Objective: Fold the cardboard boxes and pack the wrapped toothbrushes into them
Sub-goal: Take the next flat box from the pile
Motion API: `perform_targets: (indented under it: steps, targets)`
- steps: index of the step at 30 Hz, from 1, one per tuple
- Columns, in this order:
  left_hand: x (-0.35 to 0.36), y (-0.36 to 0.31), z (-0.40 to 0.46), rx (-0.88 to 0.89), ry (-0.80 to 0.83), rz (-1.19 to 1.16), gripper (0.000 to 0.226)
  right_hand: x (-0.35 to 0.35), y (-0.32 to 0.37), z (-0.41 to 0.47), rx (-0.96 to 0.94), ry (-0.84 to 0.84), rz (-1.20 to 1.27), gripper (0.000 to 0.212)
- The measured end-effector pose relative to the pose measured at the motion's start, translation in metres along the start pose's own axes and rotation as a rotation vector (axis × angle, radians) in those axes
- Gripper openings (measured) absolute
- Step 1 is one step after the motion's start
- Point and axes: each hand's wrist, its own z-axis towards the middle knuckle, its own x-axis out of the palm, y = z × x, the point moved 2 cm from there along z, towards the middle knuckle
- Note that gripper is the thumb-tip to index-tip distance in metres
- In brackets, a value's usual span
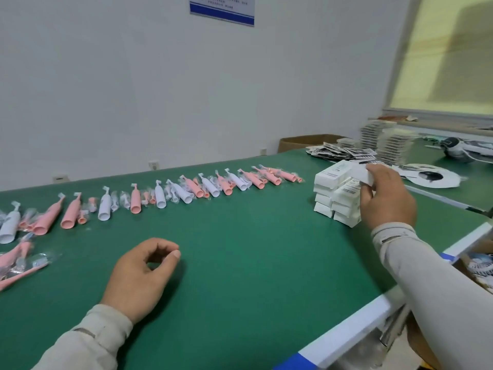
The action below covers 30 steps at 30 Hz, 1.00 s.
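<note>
A long row of wrapped pink and white toothbrushes point(160, 196) runs across the green table point(240, 249) from the near left to the far right. A stack of white folded boxes point(333, 198) stands at the right. My right hand point(384, 196) grips a white box point(360, 176) at the top of that stack. My left hand point(141, 276) rests on the table in the near middle, fingers loosely curled, holding nothing.
Piles of black-and-white printed leaflets point(344, 152) and stacked flat cards point(386, 141) lie behind the boxes. A brown carton point(301, 142) stands past the table's far edge. The table's white and blue front edge point(360, 324) runs at the lower right, above an open box point(480, 265).
</note>
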Motion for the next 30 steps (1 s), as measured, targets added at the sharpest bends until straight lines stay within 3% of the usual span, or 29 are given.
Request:
perform_targets:
  steps: [4,9,12,14,16,19,21,25,27,30]
  targets:
    - [0.0,0.0,-0.002,0.0,0.004,0.006,0.028,0.017,-0.009,0.009,-0.004,0.137,-0.041,0.036]
    - [-0.001,-0.001,-0.002,-0.014,0.005,-0.008,0.026,0.033,-0.015,0.005,-0.059,0.442,-0.255,0.052]
    - [0.0,-0.001,-0.001,-0.029,0.01,-0.012,0.025,0.022,-0.003,-0.011,-0.047,0.305,-0.176,0.055]
    - [-0.001,0.0,0.0,-0.043,0.011,-0.004,0.024,0.009,0.026,-0.031,-0.115,0.092,0.033,0.05]
    - [-0.001,0.001,0.002,-0.046,-0.006,0.002,0.021,0.001,0.077,-0.054,-0.245,0.031,0.258,0.041]
    - [-0.001,-0.007,0.001,-0.025,-0.109,-0.014,0.02,0.012,0.167,-0.098,-0.438,0.335,0.46,0.039]
    - [-0.007,-0.012,-0.003,-0.007,-0.24,-0.009,0.023,0.026,0.224,-0.125,-0.456,0.581,0.549,0.037]
    - [-0.044,-0.008,-0.013,-0.062,-0.449,0.034,0.026,0.05,0.317,-0.152,-0.165,0.938,0.882,0.011]
    - [-0.067,0.0,-0.022,-0.116,-0.479,0.11,0.025,0.06,0.344,-0.166,-0.099,0.986,0.971,0.009]
    - [-0.097,0.011,-0.039,-0.151,-0.438,0.274,0.017,0.073,0.352,-0.192,-0.171,0.963,0.947,0.01]
